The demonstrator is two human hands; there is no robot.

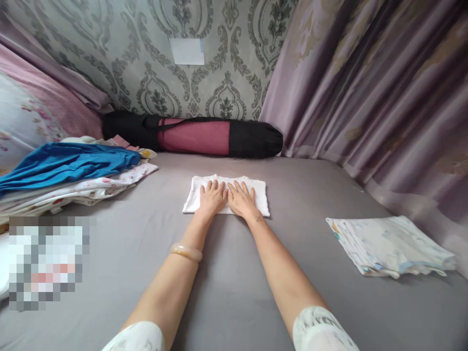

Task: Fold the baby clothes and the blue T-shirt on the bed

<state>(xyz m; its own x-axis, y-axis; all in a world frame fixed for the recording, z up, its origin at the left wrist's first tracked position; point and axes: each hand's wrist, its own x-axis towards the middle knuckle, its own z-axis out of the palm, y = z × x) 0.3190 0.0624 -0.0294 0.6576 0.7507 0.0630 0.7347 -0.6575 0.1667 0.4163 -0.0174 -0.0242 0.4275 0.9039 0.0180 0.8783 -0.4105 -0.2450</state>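
A white folded cloth (260, 197) lies flat on the grey sheet (234, 268) in front of me, wider than it is deep. On its left half rests my left hand (212, 196), palm down with the fingers spread. My right hand (242, 197) presses flat on the right half, its fingers also apart. The two hands sit side by side near the cloth's middle, thumbs close together. Neither hand grips anything. Parts of the cloth under the palms are hidden.
To the right lies a stack of folded pale cloths (391, 246). A heap of clothes with a blue garment (73, 163) on top is at the left. Along the patterned wall (226, 78) stretches a black and red long bag (193, 136). Purple curtains (351, 83) hang at the right.
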